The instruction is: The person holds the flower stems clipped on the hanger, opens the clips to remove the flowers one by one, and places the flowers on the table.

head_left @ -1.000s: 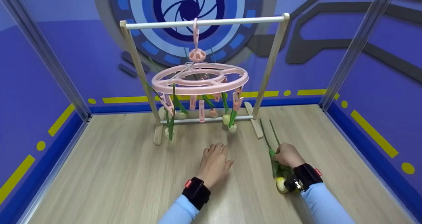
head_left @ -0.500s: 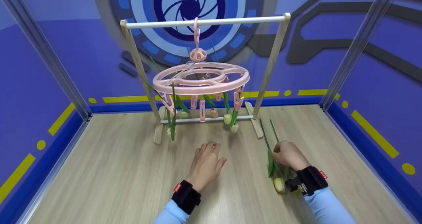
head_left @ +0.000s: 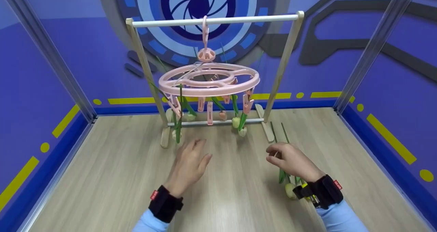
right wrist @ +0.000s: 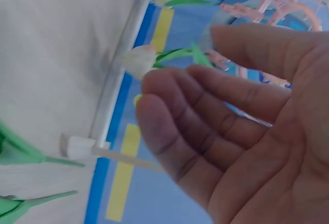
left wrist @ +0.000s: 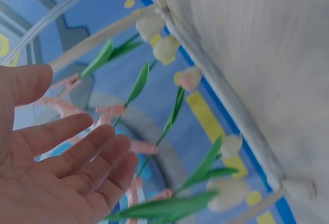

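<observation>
My left hand (head_left: 187, 167) is over the table in front of the rack, fingers loosely extended; in the left wrist view its palm (left wrist: 61, 167) holds nothing. Above the tulips on the tabletop is my right hand (head_left: 294, 159), fingers softly bent and the palm (right wrist: 257, 152) bare in the right wrist view. Those artificial tulips, one with a pale yellow bloom (head_left: 290, 190), lie partly hidden under the right hand and wrist. A round pink clip hanger (head_left: 210, 91) carries several tulips head down, including a white one (head_left: 242, 132) at its right side.
The hanger hooks onto the white top bar (head_left: 252, 19) of a wooden stand (head_left: 282, 68). A pink clip (head_left: 210, 113) at the front holds no flower. Stand feet (head_left: 165, 137) rest on the table. Blue printed walls (head_left: 403, 98) enclose the back and sides.
My left hand has moved leftward across the table. My right hand, earlier with its fingers at the lying tulips' stems, has shifted slightly left and its fingers have loosened.
</observation>
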`<act>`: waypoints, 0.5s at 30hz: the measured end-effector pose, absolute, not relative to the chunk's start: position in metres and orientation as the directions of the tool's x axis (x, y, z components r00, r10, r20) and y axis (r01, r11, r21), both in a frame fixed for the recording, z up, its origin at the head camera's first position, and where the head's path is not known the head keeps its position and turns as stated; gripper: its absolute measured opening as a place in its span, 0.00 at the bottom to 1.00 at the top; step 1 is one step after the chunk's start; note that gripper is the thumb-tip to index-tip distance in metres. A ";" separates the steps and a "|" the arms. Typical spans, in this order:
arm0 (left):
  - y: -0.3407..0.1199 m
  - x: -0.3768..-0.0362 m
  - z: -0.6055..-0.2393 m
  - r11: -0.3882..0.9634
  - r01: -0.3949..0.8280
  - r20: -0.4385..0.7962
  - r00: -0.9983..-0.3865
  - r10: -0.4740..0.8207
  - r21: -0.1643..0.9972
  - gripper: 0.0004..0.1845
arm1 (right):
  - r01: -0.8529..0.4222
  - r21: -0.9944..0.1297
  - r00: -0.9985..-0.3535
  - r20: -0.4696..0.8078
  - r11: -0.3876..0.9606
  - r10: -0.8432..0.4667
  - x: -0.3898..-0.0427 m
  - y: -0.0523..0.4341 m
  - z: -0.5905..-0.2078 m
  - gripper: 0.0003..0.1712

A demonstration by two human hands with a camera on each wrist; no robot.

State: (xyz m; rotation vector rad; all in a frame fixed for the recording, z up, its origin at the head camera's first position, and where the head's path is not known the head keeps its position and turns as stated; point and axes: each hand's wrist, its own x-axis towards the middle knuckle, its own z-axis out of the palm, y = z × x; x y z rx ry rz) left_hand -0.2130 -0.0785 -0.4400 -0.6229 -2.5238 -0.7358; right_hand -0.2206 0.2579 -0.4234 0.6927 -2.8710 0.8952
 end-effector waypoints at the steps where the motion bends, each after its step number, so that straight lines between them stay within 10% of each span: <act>1: -0.082 -0.213 -0.436 0.755 0.522 0.519 -0.806 0.285 0.396 0.23 | -0.454 -0.526 -0.888 0.201 0.720 -0.413 -0.219 0.255 -0.422 0.07; 15: -0.120 -0.222 -0.387 0.725 0.502 0.590 -0.791 0.164 0.472 0.19 | -0.689 -0.464 -0.721 0.519 0.557 -0.459 -0.213 0.226 -0.406 0.07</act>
